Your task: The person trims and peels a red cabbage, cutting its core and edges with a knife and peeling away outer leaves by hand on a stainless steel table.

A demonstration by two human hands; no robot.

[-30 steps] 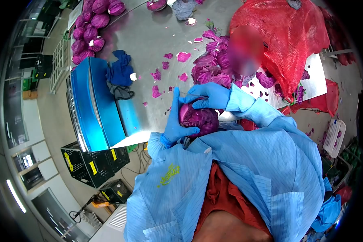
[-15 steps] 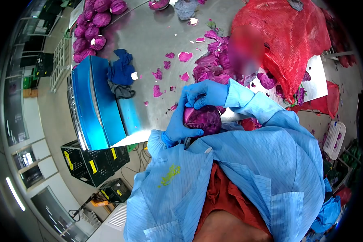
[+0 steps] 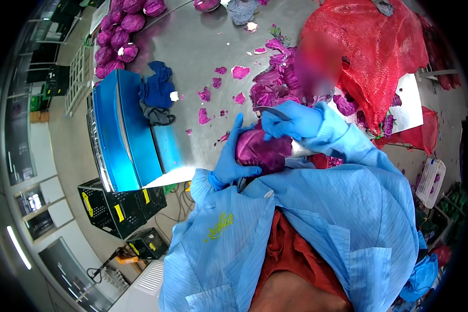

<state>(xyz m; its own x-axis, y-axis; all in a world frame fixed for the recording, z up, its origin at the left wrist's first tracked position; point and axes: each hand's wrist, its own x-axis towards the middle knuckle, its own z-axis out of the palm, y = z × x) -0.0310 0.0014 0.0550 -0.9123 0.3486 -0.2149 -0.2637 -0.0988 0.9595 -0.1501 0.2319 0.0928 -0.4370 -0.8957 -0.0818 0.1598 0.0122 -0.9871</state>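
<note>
My left hand, in a blue glove, curves around the left side of a red cabbage, its thumb along the lower side. The cabbage is close to my body at the table's near edge. Over its upper right is my gloved right hand, its fingers closed around a small knife with a dark curved blade pointing left. The knife's handle is hidden in the fist. Just beyond lies a heap of loose purple cabbage leaves.
A metal table carries leaf scraps and, at far left, piled red cabbages. A red mesh sack lies at right. Near a blue box are blue cloths. Black crates stand on the floor.
My right hand has moved right, away from my left fingers, and the knife's blade now shows. The cabbage has turned slightly in my left hand, which stays in place.
</note>
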